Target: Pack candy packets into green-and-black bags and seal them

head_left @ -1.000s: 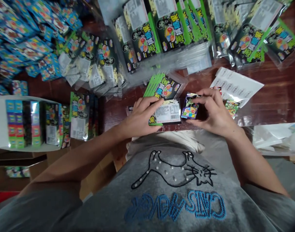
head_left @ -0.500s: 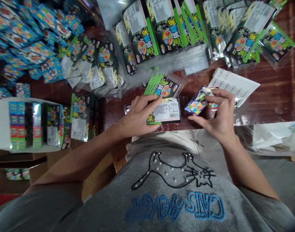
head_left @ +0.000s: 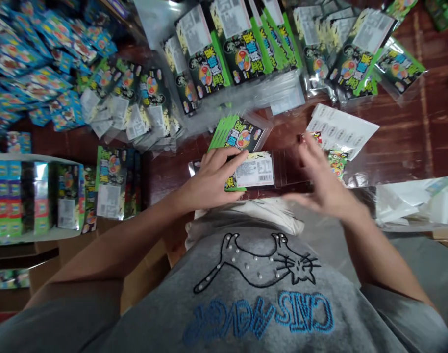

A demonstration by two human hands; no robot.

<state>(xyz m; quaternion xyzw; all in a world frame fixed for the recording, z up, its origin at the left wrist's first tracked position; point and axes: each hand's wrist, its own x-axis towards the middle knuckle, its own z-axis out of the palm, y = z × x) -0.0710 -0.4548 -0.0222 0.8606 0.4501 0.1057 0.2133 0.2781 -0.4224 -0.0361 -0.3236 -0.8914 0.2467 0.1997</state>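
the flat card pack (head_left: pixel 254 169) with the white barcode label lies at the near table edge (head_left: pixel 411 147), inside a clear sleeve. it looks light, thin and a bit stiff, and the plastic is probably slippery, so the edges are the best place to take it. the left hand (head_left: pixel 212 179) presses flat on its left part, fingers together. the right hand (head_left: pixel 319 184) hovers just beside it, blurred, fingers spread, holding nothing.
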